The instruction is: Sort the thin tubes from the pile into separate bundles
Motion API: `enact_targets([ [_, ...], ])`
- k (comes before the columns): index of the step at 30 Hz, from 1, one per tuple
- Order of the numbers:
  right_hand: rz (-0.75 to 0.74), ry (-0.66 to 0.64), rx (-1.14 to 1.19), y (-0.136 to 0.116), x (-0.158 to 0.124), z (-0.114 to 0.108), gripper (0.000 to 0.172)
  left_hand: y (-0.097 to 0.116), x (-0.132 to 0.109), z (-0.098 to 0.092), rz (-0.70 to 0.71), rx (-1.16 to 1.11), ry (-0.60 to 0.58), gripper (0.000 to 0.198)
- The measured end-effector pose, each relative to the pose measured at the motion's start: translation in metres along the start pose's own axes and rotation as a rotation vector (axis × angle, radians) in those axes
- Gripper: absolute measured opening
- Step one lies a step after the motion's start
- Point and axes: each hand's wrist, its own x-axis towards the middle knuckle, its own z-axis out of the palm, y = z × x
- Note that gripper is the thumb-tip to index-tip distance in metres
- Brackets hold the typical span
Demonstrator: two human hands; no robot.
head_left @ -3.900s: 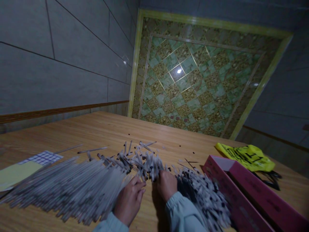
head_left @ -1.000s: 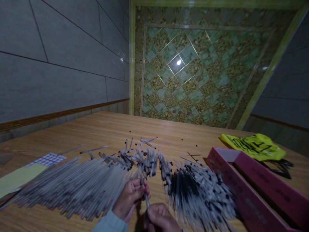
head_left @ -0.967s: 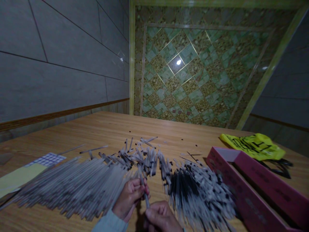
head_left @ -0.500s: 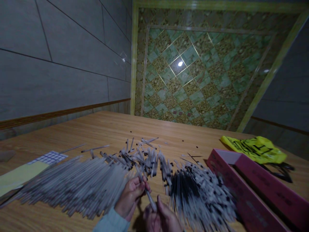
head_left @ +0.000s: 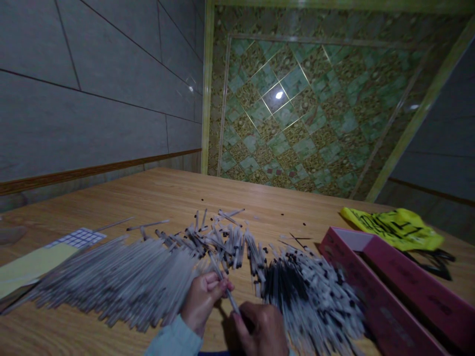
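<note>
A slim, pale tube (head_left: 232,300) is slanting from 11 o'clock to 5 between two bare hands, and I am following it from my remote post. The left hand (head_left: 204,296) is pinching its shaft between thumb and fingers; the right hand (head_left: 260,324) is curling around its near end, hiding the tip from me. I am judging the thin shaft easy to bend if the hands are pushing off its axis, and easy to lose among lookalikes if the pinch is slackening. Reading from the tube, long, straight, cloudy tubes (head_left: 115,282) are fanning out at 9 o'clock; short, dark-tipped pieces (head_left: 233,242) are lying scattered at 12; a bristly black-and-clear heap (head_left: 315,291) is filling 3, just beside a straight-sided pink box (head_left: 365,296). Crumpled, plastic-looking yellow bag (head_left: 393,227) is slumping at 2 on the wood-grain table (head_left: 156,193).
</note>
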Motion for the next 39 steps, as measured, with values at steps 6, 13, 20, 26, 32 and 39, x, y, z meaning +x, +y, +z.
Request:
enact_targets([
  [6,0.382,-0.285,0.8,-0.006,0.001,0.015,0.06,0.004,-0.002,0.002,0.046,-0.107,-0.079,0.037],
  [13,0.312,-0.5,1.09,0.0,0.003,0.021,0.056,0.004,-0.004,0.002,-0.004,-0.091,-0.162,0.039],
  [20,0.212,-0.233,0.313,0.004,0.002,0.01,0.05,-0.001,0.0,0.003,0.002,0.039,-0.035,0.047],
  [26,0.085,0.028,-0.059,0.003,-0.003,0.009,0.034,-0.001,0.0,0.003,0.024,0.012,-0.013,0.044],
  [32,0.429,-0.402,1.241,-0.008,-0.002,0.022,0.052,0.007,-0.007,0.005,0.007,-0.203,-0.182,0.034],
  [39,0.253,-0.546,1.359,-0.012,-0.002,0.024,0.046,0.005,-0.008,0.004,-0.072,-0.24,-0.218,0.036],
])
